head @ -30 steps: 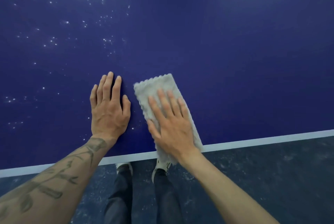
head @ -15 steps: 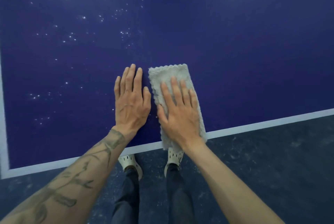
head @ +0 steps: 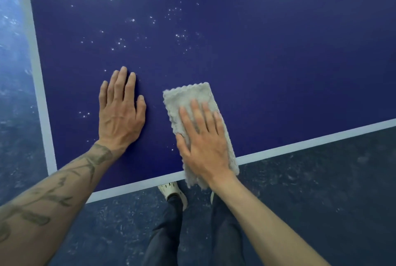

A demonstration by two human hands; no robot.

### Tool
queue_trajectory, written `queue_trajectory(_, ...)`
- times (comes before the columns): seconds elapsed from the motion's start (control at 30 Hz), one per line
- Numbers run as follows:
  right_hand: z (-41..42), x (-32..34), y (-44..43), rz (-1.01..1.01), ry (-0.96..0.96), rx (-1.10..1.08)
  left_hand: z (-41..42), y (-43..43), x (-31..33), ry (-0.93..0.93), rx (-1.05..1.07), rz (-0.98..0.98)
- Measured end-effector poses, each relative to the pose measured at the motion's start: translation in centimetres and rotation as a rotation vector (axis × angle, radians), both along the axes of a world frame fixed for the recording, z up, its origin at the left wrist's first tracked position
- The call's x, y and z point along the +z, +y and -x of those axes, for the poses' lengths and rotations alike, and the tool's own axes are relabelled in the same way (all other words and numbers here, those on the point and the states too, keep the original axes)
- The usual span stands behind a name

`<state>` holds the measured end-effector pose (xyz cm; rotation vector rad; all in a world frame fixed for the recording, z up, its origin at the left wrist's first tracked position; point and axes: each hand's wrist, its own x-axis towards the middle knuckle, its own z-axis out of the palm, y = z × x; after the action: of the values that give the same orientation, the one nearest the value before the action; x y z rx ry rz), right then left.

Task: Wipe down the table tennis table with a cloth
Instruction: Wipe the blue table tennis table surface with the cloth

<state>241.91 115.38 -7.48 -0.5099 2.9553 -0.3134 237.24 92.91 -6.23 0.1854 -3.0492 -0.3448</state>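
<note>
Mid-wipe at the near left corner of the table [head: 278,51]. Pressing the cloth [head: 188,98] flat with the right hand [head: 205,143]: fingers straight and spread on top, none curled round it, so an open palm rather than a grip. Lies folded into a long strip, far end on the blue top, near end hanging just past the white edge line [head: 310,143] above the shoes [head: 171,189]. Bracing beside it with the left hand [head: 121,113], likewise flat and open on the bare top, holding nothing, a little apart from the cloth.

Looks clean to the right of the cloth; dotted with white specks [head: 120,42] ahead and to the left, out towards the side line [head: 40,94], with a few between the two hands. Judging by that, this corner patch not yet done; cannot tell about the table beyond the view.

Next, probably: sweep the cloth leftward and forward through the specks, with even downward pressure so as to lift rather than scatter them. Calls for shifting the left hand out of the path first, or planting it on wiped ground. Worth pulling the overhanging end back onto the top to use the whole strip
</note>
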Motion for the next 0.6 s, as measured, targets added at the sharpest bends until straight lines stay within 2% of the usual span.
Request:
queue_trajectory(0.07, -0.5, 0.2, 2.9, -0.051, -0.007, -0.009, 0.0, -0.2, -0.1, -0.003, -0.010, -0.025)
queue_trajectory(0.17, 2.0, 0.7, 5.6, -0.108, -0.041, -0.212, 0.0, -0.3, -0.1, 0.000, -0.015, -0.035)
queue_trajectory(0.27, 5.2, 0.8, 2.3, -0.081, -0.025, -0.386, 0.1, -0.5, 0.0, -0.005, -0.017, -0.032)
queue_trajectory(0.33, 4.9, 0.4, -1.6, -0.040, -0.010, -0.337, 0.1, -0.5, 0.0, -0.005, -0.019, -0.028)
queue_trajectory(0.4, 2.3, 0.1, -4.2, -0.001, 0.006, -0.166, 0.1, -0.5, -0.1, -0.001, -0.022, -0.025)
queue_trajectory(0.5, -0.6, 0.2, -2.4, -0.006, -0.015, 0.036, 0.1, -0.5, 0.0, -0.003, -0.022, -0.027)
queue_trajectory(0.6, 1.2, 0.7, 2.7, -0.096, -0.047, -0.072, 0.1, -0.6, -0.1, -0.014, -0.019, -0.034)
